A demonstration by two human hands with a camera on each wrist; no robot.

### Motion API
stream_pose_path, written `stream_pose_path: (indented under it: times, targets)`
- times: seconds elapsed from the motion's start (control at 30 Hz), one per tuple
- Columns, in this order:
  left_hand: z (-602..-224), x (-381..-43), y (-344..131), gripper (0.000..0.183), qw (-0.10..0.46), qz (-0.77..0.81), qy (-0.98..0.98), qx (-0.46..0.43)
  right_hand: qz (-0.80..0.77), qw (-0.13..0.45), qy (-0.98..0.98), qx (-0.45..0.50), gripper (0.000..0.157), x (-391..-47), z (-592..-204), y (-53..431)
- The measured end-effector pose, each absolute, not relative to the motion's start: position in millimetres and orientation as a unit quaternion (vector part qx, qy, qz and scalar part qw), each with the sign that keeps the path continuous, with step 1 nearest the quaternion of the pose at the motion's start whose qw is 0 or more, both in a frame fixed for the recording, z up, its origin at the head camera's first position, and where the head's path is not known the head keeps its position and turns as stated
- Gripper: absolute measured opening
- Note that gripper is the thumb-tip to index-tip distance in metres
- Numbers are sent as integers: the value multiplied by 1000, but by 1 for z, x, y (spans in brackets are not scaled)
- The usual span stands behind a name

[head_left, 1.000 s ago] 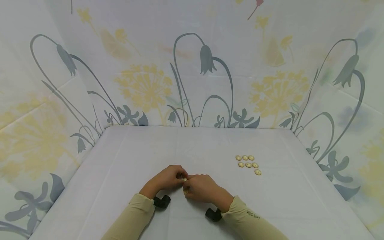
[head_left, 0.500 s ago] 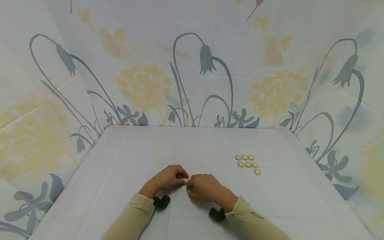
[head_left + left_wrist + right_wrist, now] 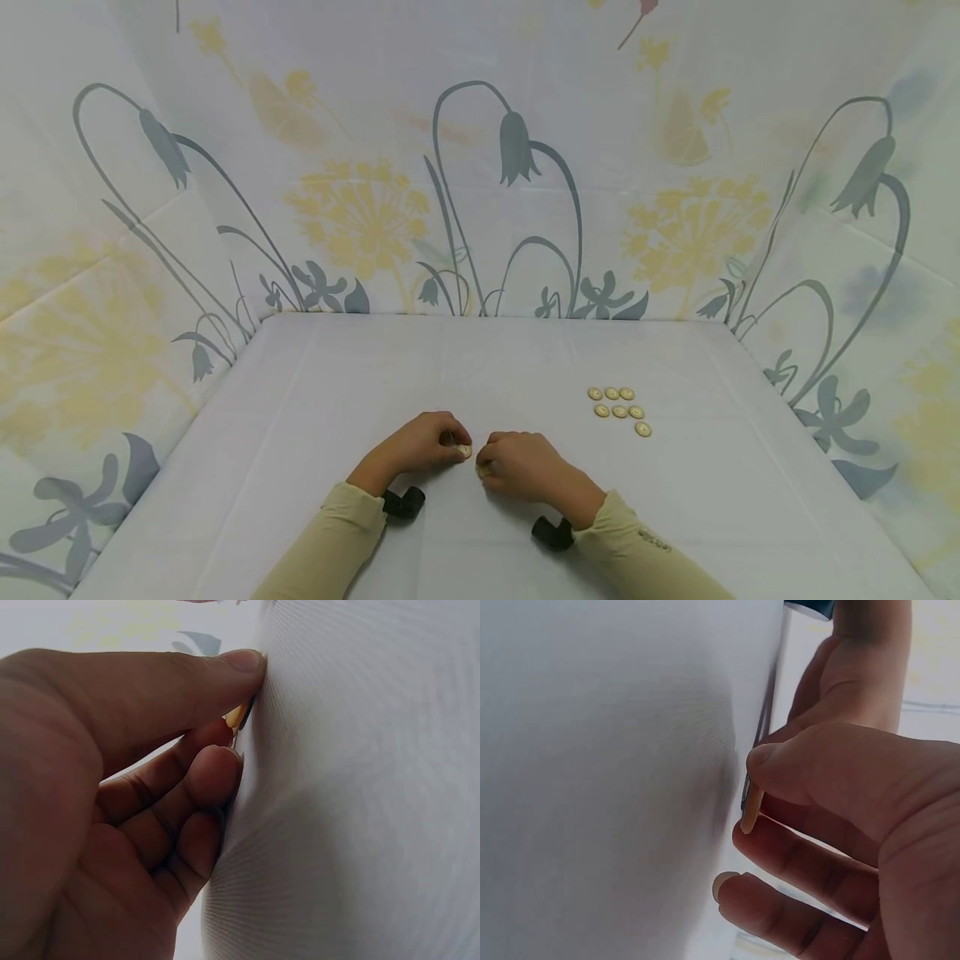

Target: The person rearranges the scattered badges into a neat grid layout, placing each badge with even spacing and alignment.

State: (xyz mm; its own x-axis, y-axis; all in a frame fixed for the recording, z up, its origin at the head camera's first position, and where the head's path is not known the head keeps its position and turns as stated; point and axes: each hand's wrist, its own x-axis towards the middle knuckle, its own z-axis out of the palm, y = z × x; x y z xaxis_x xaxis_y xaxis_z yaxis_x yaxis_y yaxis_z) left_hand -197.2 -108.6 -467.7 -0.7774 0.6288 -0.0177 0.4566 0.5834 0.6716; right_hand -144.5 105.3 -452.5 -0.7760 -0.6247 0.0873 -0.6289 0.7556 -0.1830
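Note:
In the head view my left hand point(image 3: 420, 443) rests low on the white cloth, thumb and fingers pinching a small pale round disc point(image 3: 465, 451) that looks like a button. Only a yellowish edge of the disc point(image 3: 235, 715) shows between thumb and fingers in the left wrist view. Just to the right, my right hand point(image 3: 527, 468) pinches a second tan disc point(image 3: 483, 471), mostly covered by its fingers. The right wrist view has this disc point(image 3: 752, 811) on edge between thumb and fingertip, a thin dark part along its side. A narrow gap separates the two hands.
Several similar round discs point(image 3: 619, 411) lie flat in short rows on the right of the white tabletop point(image 3: 360, 367). Flower-printed cloth walls point(image 3: 480, 208) rise behind the table and along both sides. Black wrist-worn devices point(image 3: 552, 534) sit under the forearms.
The right hand has drawn slightly right, away from the left hand, keeping hold of its disc. The left hand has stayed put, and its disc now shows more.

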Motion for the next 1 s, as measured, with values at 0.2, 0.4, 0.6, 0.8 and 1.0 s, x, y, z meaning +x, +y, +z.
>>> stream_pose_path:
  times: [0.2,0.4,0.6,0.8,1.0]
  targets:
    - [-468,-197,-108,15,128,335,882,307,97,13,-941,325,14,-145,-454,112]
    - [-468,-197,-108,14,128,337,881,306,99,19,-943,317,15,-145,-454,121]
    - [-471,-198,-109,14,125,336,881,308,95,-1,-951,294,16,-146,-451,127]
    - [-472,-198,-109,15,124,340,879,310,99,-2,-954,284,15,-147,-451,134]
    - [-473,-198,-108,15,121,339,881,309,100,2,-956,276,16,-147,-451,140]
